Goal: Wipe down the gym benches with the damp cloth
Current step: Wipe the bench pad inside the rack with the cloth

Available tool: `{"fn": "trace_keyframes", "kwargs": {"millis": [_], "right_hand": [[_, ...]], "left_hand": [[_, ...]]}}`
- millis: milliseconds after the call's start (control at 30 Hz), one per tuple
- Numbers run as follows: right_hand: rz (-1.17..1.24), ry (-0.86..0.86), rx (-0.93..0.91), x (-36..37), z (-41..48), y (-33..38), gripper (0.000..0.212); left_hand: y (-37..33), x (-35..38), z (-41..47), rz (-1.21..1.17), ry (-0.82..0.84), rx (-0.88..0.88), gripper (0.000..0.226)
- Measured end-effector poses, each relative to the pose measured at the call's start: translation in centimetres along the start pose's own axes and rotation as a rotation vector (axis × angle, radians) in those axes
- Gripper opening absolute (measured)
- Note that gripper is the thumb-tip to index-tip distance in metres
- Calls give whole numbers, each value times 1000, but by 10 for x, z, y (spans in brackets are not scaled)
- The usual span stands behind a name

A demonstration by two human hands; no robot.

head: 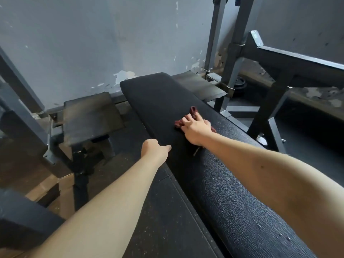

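Left hand (154, 148): thumb laid on top, fingers curled down over the left edge of the long black textured-vinyl gym bench (232, 192), apparently holding that edge as a brace.

Right hand (197, 127): farther along, fingers spread and nearly straight, pressing flat on the crumpled dark red cloth (179, 124), not clenched round it.

Cloth, position: about midway along the tabletop, toward its right edge, partly bunched under the palm.

Cloth, handling (judged): light, soft, limp. It is liable to roll up or slide out from under a flat palm, so it is best pinned under spread fingers or gathered at its bunched middle.

Tabletop: firm and pebbled, with water droplets (279, 235) on the near part, which is probably slick there.

Beyond: worn grey pad (89, 118) at left, dark steel rack uprights (232, 58) at right, flaking grey wall (93, 43) behind.
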State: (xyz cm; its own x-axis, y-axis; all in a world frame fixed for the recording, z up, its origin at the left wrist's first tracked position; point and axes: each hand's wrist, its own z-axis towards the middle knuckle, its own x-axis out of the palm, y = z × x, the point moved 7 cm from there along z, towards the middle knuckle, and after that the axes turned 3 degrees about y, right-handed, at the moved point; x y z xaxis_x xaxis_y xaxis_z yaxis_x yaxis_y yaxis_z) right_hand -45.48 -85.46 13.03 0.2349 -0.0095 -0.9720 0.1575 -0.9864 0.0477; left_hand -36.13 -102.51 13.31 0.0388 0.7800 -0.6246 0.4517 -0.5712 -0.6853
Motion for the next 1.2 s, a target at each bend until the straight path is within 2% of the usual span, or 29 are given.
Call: {"fn": "trace_keyframes", "kwargs": {"millis": [100, 200, 400, 533, 567, 667, 833, 900, 1067, 1133, 1200], "right_hand": [[47, -39, -160, 6, -34, 23, 53], [63, -16, -201, 4, -37, 11, 51], [94, -24, 188, -8, 5, -104, 51], [144, -13, 268, 6, 26, -123, 72], [130, -47, 264, 0, 17, -109, 71], [132, -85, 169, -5, -15, -69, 52], [165, -61, -84, 11, -57, -28, 51], [167, -50, -88, 3, -55, -41, 51], [138, -42, 164, -13, -21, -110, 54], [175, -71, 223, -10, -10, -118, 58], [161, -59, 274, -4, -7, -114, 53]], "left_hand": [[2, 1, 0, -43, -3, 11, 74], [3, 2, 2, -51, 9, 37, 74], [8, 3, 4, -118, 20, 67, 71], [8, 5, 3, -151, 16, 76, 69], [9, 5, 2, -155, 11, 80, 69], [11, 5, 2, -185, 18, 78, 72], [11, 5, 0, -178, 20, 78, 74], [12, 5, 0, -160, 15, 80, 74], [13, 4, 2, -157, 5, 76, 75], [13, 4, 1, -168, 5, 72, 75], [13, 6, 1, -172, 10, 68, 76]]}}
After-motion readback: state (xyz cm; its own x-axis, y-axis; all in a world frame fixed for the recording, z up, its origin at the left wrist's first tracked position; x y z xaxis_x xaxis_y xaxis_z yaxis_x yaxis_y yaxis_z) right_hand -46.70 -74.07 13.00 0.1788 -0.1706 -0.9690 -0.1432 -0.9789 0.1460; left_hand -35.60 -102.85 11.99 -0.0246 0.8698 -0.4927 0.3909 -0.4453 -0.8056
